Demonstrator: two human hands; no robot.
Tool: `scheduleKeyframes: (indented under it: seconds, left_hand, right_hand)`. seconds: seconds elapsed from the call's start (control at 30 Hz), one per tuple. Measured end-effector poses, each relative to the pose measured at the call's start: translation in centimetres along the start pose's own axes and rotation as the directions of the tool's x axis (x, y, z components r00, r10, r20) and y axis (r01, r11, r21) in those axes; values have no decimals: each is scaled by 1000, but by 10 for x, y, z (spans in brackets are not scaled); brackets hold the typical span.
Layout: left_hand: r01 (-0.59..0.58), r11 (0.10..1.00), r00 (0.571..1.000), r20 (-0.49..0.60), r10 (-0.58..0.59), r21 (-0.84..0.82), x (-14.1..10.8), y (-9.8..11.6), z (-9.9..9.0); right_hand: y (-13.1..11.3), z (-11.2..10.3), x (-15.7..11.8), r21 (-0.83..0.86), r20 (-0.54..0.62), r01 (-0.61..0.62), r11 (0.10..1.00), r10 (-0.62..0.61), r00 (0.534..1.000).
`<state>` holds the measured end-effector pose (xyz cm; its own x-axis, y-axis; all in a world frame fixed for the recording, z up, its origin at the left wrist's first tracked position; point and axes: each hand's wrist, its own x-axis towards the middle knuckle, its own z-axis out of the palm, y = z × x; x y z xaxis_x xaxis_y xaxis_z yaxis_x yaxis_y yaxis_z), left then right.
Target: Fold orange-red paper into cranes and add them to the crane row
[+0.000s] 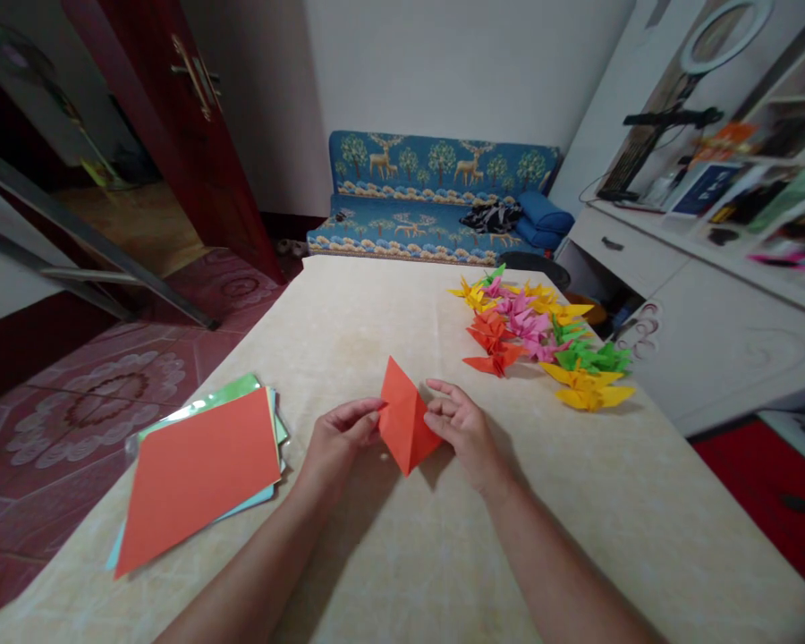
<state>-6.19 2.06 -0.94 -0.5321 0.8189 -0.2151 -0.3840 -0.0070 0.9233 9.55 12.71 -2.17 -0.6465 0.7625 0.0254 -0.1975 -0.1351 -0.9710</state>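
A partly folded sheet of orange-red origami paper (402,420) is held between my two hands, just over the table. It is a pointed diamond shape with a crease down its middle. My left hand (342,434) pinches its left edge between thumb and fingers. On the other side, my right hand (462,425) grips the right edge with thumb and index finger, the other fingers loosely curled. Left of my hands lies a stack of coloured paper (201,474), an orange-red sheet on top. Folded paper cranes (523,322) in red, pink, yellow and green sit in rows to the right.
A pale patterned cloth covers the table (349,313). Behind it stands a blue sofa (436,197) with deer on it. A white cabinet (717,295) flanks the right side. At the left are a dark red door (221,134) and a metal ladder (94,241).
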Motion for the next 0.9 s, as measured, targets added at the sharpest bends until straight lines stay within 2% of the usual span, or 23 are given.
scheduleKeyframes:
  seconds: [0.07,0.1,0.13,0.2,0.27,0.3,0.37,0.4,0.43,0.5,0.6,0.7,0.77,0.9]
  left_hand:
    - [-105,959,994,7,107,264,-2,-3,-4]
    - [-184,894,982,46,182,409,-3,-4,-6]
    - [-271,794,961,108,254,545,-5,-5,-7]
    - [-419,527,901,269,339,739,-9,-5,-9]
    - [-507,281,842,399,362,815,-13,-5,-9]
    - [-542,190,811,451,373,818,-14,-4,-9]
    - [-614,57,740,550,386,787,-14,-4,-10]
    - [-651,18,708,598,376,759,-13,-4,-11]
    - [-689,0,680,646,348,725,-11,-4,-12]
    - [-749,20,641,717,272,662,-9,-6,-15]
    - [-781,100,623,757,196,616,-11,-7,-20]
    - [-778,155,628,758,176,608,-15,-6,-22]
    - [-770,224,636,748,190,598,-16,-6,-23]
    - [-720,381,684,686,247,580,-12,-8,-26]
  right_hand:
    - [2,-1,-6,-97,-74,2,995,-9,997]
    - [3,-1,-8,-155,-108,-3,988,-14,994]
    - [5,-2,-11,-221,-136,-13,975,-18,991]
    - [8,-4,-16,-360,-163,-30,933,-31,986]
    - [8,-5,-20,-488,-132,-8,873,-65,989]
    - [8,-6,-23,-538,-100,20,843,-87,991]
    - [5,-9,-27,-594,-27,83,800,-123,992]
    - [4,-10,-28,-606,5,109,788,-133,991]
    - [2,-11,-30,-613,28,130,780,-142,989]
    - [-1,-12,-35,-638,64,168,751,-166,984]
    - [-5,-12,-42,-738,124,224,637,-198,972]
    - [-9,-10,-48,-828,215,298,475,-222,951]
    - [-10,-7,-50,-845,280,357,398,-239,930]
    - [-8,0,-50,-830,374,435,349,-231,898]
